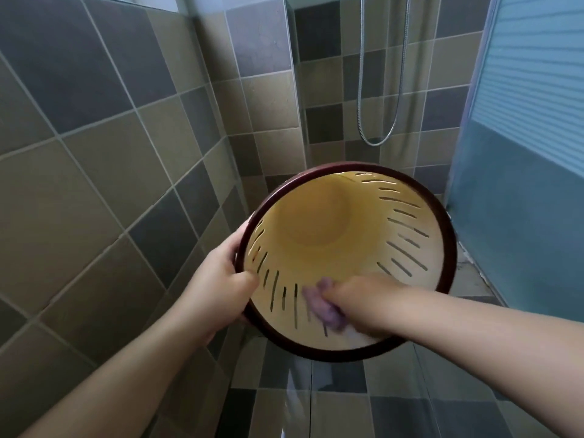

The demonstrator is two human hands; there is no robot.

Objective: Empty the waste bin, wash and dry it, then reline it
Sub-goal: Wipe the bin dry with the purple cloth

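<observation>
The waste bin (335, 229) is a yellow plastic basket with slotted sides and a dark red rim, held tilted with its open mouth facing me, and nothing lies inside it. My left hand (221, 279) grips the rim on the left, thumb over the inner edge. My right hand (369, 305) is inside the near part of the bin, holding a bunched purple cloth (319, 303) against the inner wall. The hand and cloth are motion-blurred.
I stand in a tiled shower corner with grey and tan wall tiles (104, 172) at left and behind. A metal shower hose (376, 140) hangs in a loop on the back wall. A blue frosted panel (521, 153) stands at right. Tiled floor (331, 399) lies below.
</observation>
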